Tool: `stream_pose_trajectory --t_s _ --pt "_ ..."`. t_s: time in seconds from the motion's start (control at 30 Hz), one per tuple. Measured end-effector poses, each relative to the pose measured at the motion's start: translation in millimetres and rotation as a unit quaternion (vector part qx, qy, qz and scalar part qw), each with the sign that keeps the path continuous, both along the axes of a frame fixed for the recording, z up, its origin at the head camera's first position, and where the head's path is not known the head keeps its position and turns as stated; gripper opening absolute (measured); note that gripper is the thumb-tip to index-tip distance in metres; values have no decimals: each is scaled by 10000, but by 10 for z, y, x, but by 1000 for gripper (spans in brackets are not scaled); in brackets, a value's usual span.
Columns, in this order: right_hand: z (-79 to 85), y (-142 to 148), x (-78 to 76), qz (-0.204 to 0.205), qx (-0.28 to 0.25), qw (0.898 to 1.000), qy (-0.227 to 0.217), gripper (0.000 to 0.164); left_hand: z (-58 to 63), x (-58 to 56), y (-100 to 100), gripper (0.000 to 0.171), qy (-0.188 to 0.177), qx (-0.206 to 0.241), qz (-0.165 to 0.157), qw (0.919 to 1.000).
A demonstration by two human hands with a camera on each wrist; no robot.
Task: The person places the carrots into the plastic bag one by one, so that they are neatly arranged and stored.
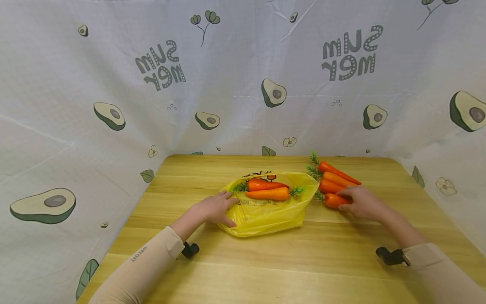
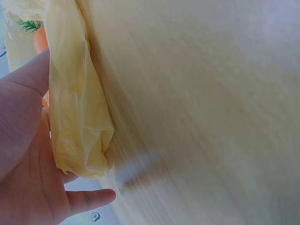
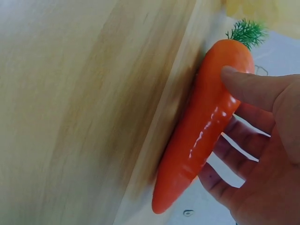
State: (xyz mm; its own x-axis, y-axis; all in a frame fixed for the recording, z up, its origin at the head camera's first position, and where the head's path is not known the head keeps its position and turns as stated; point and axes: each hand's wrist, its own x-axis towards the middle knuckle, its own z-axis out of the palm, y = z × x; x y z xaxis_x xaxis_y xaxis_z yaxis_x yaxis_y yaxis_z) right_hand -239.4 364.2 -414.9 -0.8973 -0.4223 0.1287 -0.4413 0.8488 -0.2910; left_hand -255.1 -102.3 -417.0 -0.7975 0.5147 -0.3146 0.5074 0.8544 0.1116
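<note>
A yellow plastic bag (image 1: pixel 262 219) lies on the table with its mouth spread, and two orange carrots (image 1: pixel 271 194) with green tops show inside. At the bag's left edge rests my left hand (image 1: pixel 218 209), thumb and fingers spread apart; yellow film hides the tips of the thumb and most fingers in the left wrist view. My right hand (image 1: pixel 360 202) grips the front carrot (image 3: pixel 204 124) of a group to the right of the bag. The thumb presses near its thick end, the fingers lie along its other side, and its green top (image 3: pixel 247 33) points toward the bag.
Several more carrots (image 1: pixel 339 171) lie side by side behind my right hand, leafy ends toward the bag. The wooden table (image 1: pixel 288 266) meets a white cloth (image 1: pixel 239 84) printed with avocados at its back and sides. A dark camera mount (image 1: pixel 391 256) sits at my right wrist.
</note>
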Motion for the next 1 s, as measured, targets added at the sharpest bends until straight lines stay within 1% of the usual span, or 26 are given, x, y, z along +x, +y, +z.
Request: stream_pose_trajectory --t_s 0.27,0.47,0.6,0.7,0.83,1.0 --pt "35 32 31 24 -81 9996 -282 40 3 6 5 91 -4 -4 -5 10000" --pt "53 58 47 20 -163 9995 -254 37 -9 4 10 91 1 -18 -15 10000" --pt "87 99 60 -83 -298 9988 -384 39 -8 8 16 91 -7 -19 -27 10000" --pt "132 141 66 -192 -298 9982 -488 41 -7 9 18 91 -2 -18 -25 10000" --pt "205 190 56 -217 -189 9988 -408 46 -8 0 16 91 18 -41 -37 10000" --pt "308 188 51 -223 -265 9986 -395 49 -3 -3 10 91 16 -38 -31 10000"
